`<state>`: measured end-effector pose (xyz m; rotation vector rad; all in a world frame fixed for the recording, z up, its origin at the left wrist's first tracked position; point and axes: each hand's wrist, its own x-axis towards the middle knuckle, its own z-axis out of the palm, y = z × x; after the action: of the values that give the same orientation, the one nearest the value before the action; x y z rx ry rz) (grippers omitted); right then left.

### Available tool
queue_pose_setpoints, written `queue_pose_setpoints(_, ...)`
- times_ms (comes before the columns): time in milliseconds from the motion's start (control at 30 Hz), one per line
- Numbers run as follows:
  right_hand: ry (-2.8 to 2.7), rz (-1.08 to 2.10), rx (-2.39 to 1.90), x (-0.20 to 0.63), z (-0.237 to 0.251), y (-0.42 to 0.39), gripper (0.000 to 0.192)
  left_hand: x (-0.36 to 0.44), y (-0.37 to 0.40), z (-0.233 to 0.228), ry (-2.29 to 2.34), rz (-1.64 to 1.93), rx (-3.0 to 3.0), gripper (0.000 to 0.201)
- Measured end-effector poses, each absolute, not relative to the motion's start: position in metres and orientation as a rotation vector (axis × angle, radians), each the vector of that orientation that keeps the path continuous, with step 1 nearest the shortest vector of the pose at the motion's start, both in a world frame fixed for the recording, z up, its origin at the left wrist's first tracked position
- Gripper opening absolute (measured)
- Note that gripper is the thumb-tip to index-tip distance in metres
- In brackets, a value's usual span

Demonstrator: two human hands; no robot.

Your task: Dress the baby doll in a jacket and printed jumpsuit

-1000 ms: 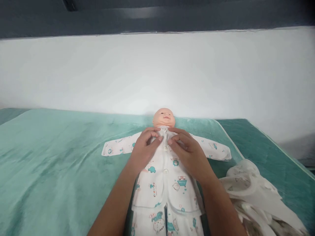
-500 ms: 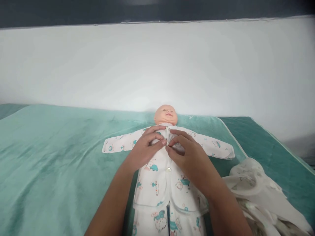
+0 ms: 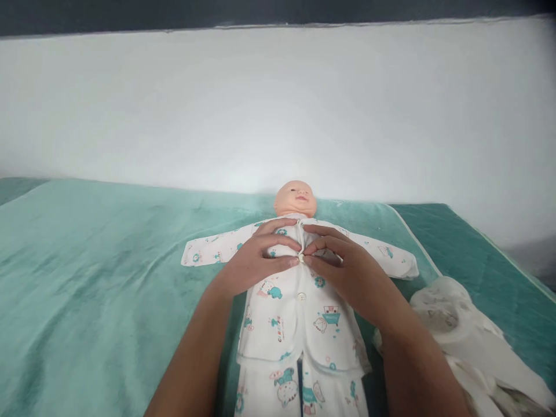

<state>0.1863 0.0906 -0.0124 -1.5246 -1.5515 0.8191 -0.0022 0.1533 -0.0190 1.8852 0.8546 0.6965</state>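
- Step in hand: fastening the front of the doll's shirt (image 3: 299, 307), at a button (image 3: 301, 259) high on the chest.
- Left hand (image 3: 256, 260) and right hand (image 3: 343, 269): fingertips pinching the placket from either side, meeting at that button.
- Next move, as judged: a fine, steady pinch at the buttonhole.
- Doll (image 3: 296, 198): on its back on the green blanket (image 3: 108, 278), sleeves spread; shirt white with teal prints, a lower button (image 3: 299, 297) closed.

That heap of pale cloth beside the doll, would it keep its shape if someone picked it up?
Probably not. The heap of pale cloth lies crumpled in soft folds on the green blanket, so it would likely droop and unfold. It looks thin, so probably light, and unlikely to roll or slide.
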Motion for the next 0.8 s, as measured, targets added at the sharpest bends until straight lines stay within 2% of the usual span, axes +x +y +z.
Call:
queue_pose_setpoints(600, -1.546, 0.984, -1.463, 0.1881, -0.0142, 0.0945, 0.013, 0.0023, 0.1518, -0.0140, 0.885, 0.691, 1.891, 0.013)
queue_pose_setpoints(800, -1.570, 0.952, -1.412, 0.1877, -0.0169, 0.0949, 0.010, 0.0072, 0.1505, -0.0147, 0.894, 0.730, 1.788, 0.012)
